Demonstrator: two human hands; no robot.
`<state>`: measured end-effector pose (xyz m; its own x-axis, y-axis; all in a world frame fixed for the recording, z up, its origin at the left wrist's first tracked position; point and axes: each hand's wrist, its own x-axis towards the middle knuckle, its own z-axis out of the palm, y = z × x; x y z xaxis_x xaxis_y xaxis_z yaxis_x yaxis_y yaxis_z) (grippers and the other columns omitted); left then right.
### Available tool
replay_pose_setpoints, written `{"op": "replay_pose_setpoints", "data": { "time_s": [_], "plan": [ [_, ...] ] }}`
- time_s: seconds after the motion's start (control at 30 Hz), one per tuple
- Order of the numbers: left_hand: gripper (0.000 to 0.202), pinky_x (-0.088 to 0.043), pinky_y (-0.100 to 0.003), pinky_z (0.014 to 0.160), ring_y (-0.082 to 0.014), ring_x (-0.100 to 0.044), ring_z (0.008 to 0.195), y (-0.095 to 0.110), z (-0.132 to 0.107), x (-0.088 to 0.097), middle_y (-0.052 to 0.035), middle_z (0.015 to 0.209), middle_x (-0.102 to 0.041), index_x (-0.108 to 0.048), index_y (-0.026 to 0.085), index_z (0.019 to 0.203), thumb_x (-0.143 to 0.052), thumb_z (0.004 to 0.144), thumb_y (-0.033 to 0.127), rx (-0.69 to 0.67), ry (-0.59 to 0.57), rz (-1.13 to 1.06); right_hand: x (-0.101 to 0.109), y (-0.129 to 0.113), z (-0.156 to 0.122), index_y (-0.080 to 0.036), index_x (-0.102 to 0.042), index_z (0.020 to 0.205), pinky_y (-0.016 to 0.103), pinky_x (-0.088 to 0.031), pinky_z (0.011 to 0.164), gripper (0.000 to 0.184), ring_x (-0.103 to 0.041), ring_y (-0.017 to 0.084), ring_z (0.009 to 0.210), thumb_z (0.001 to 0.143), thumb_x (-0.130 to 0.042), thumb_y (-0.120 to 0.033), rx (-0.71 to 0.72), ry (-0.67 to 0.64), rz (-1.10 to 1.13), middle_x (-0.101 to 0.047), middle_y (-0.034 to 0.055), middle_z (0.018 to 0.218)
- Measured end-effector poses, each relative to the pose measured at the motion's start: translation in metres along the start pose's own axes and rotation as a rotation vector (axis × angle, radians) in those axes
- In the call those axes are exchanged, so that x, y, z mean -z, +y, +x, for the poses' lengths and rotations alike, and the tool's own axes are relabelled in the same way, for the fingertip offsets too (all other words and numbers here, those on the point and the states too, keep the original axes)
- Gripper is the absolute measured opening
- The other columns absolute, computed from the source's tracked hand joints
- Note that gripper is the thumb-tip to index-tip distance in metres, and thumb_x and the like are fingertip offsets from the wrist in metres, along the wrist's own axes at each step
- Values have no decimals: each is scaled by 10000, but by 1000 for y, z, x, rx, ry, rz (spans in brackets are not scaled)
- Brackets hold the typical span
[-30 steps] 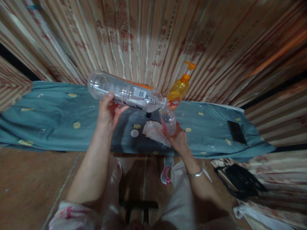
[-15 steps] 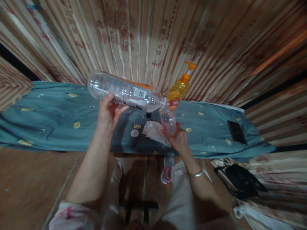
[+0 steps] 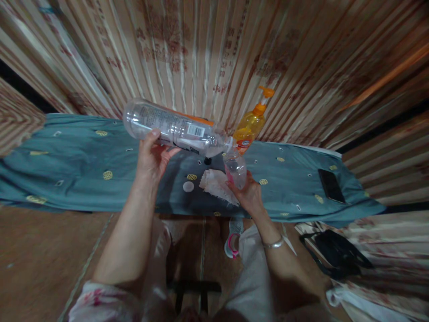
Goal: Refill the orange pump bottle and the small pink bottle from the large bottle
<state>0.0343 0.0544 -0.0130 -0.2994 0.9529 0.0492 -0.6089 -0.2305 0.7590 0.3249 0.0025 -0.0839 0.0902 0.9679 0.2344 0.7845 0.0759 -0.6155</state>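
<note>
My left hand (image 3: 154, 156) gripped a big clear plastic bottle (image 3: 167, 127) from the near side and underneath, thumb pressed on the side facing me, fingers mostly hidden below. Left forearm stretched forward, wrist fairly straight. The bottle was tipped almost flat above the table, base to the left of that hand, neck pointing toward my right hand (image 3: 248, 192), mouth end slightly lower.

The right hand was closed around the lower part of a small clear bottle (image 3: 236, 170), thumb on its left side, forearm angled inward, silver bracelet (image 3: 275, 244) at the wrist. The small bottle leaned, neck up and left, right at the big one's mouth; couldn't tell whether the rims touched.

An orange pump bottle (image 3: 250, 127) with yellow liquid stood just beyond the right hand. A pale frayed cloth (image 3: 214, 183) lay just left of that hand. Between both hands, on the green tablecloth (image 3: 83, 188): a white round cap (image 3: 188, 186) and a small black object (image 3: 208, 161), too small to identify. A smartphone (image 3: 331, 185) lay well right of the right hand.
</note>
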Motion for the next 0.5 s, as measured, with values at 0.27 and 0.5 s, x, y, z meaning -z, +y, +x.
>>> {"op": "replay_pose_setpoints", "data": {
  "time_s": [0.27, 0.5],
  "plan": [
    [343, -614, -393, 837, -236, -715, 935, 0, -3, -6, 28, 796, -709, -689, 299, 859, -891, 600, 398, -17, 50, 21, 1, -3, 1, -95, -621, 1344, 464, -629, 815, 735, -801, 379, 957, 829, -735, -606, -27, -16, -24, -818, 230, 1079],
    [348, -580, -401, 870, -196, -647, 837, 2, -6, -14, 44, 756, -700, -694, 268, 843, -875, 564, 371, -11, 92, -22, -1, -1, 0, -135, -619, 1370, 493, -629, 835, 722, -800, 386, 976, 837, -726, -610, -20, -3, -15, -821, 225, 1105]
  ]
}}
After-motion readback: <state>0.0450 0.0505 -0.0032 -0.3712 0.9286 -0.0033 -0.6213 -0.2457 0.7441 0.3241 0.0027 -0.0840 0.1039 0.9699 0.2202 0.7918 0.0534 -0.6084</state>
